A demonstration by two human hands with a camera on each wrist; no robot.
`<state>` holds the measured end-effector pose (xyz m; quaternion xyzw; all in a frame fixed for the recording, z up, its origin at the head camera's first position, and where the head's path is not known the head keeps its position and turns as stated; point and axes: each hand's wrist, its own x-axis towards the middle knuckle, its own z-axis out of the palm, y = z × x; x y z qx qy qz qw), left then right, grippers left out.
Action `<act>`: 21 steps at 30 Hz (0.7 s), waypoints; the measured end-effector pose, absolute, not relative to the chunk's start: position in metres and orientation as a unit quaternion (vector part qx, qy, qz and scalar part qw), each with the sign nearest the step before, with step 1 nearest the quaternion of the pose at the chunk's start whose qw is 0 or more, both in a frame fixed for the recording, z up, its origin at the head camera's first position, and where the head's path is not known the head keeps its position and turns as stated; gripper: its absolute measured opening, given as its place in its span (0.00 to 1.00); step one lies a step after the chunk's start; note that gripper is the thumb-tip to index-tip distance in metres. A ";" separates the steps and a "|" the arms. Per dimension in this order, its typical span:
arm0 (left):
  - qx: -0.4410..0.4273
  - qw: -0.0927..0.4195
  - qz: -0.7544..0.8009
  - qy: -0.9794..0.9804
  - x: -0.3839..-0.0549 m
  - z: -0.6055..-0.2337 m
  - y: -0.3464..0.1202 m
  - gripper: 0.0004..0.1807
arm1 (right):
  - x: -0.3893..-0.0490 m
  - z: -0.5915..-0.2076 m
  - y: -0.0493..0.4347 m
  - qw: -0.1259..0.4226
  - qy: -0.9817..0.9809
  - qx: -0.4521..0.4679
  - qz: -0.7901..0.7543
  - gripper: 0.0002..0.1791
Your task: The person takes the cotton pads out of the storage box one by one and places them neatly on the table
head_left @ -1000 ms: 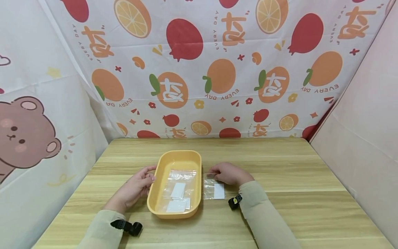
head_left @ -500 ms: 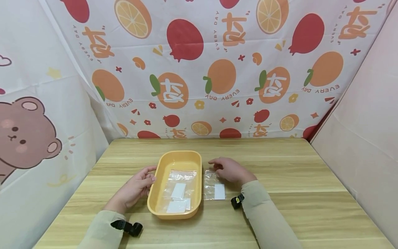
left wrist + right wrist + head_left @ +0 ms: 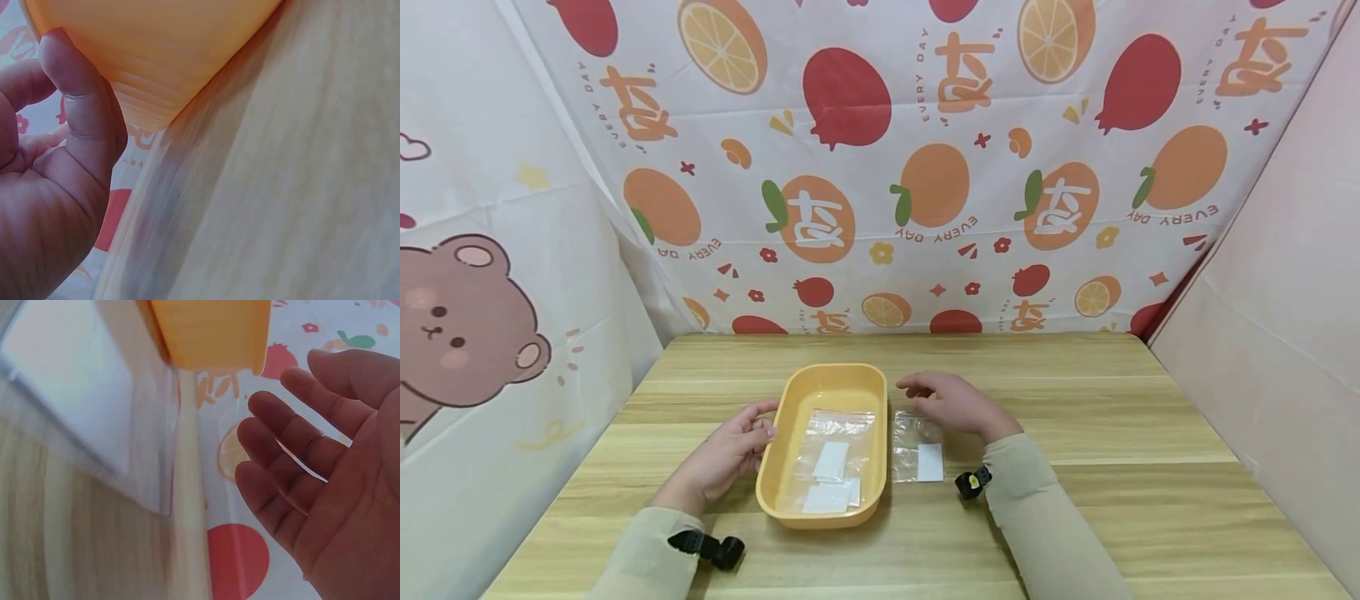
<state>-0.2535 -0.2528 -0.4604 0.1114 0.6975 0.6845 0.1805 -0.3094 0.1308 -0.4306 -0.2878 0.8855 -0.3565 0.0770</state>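
A yellow plastic tray stands on the table, holding clear zip bags with white cards in them. At the tray's left side, my left hand holds its edge, thumb by the rim; in the left wrist view the curled fingers meet the outer wall. Right of the tray lies another clear zip bag with a white card inside. My right hand hovers over this bag's top end, holding nothing; its fingers are loosely bent in the right wrist view.
The wooden table extends to both sides and in front of the tray. A fruit-printed cloth hangs along the table's back edge. White cloths hang on both sides, the left one with a bear print.
My right hand has let go of the bag's top end and risen slightly away towards the back, its fingers loosening. The bag lies beside the tray. My left hand and the tray stay put.
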 end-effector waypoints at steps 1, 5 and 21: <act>0.113 0.180 0.684 0.698 -0.253 -0.460 -0.253 0.34 | -0.308 -0.429 0.130 0.075 0.884 -0.291 -0.359 0.22; 0.110 0.176 0.681 0.702 -0.253 -0.460 -0.253 0.34 | -0.304 -0.422 0.125 0.073 0.881 -0.297 -0.362 0.22; 0.111 0.181 0.687 0.695 -0.252 -0.458 -0.253 0.34 | -0.296 -0.418 0.102 0.041 0.874 -0.333 -0.351 0.20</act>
